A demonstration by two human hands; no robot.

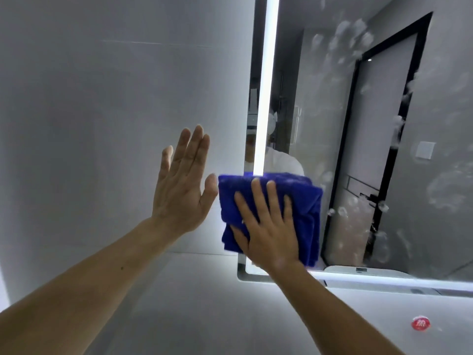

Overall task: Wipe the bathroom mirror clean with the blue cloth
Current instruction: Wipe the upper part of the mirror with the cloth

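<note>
The folded blue cloth (304,201) lies flat against the lower left corner of the bathroom mirror (358,124). My right hand (268,226) presses it to the glass with straight, spread fingers. My left hand (179,185) rests flat and open on the grey wall just left of the mirror's edge, fingers pointing up. White soapy smudges spot the mirror's upper and right areas. The glass reflects a dark-framed door and part of a person in a white top.
A bright vertical light strip (266,85) runs down the mirror near its left edge, and another lit strip (384,279) runs along its bottom. Grey tiled wall (102,98) fills the left. A red round sticker (420,323) sits below the mirror at the right.
</note>
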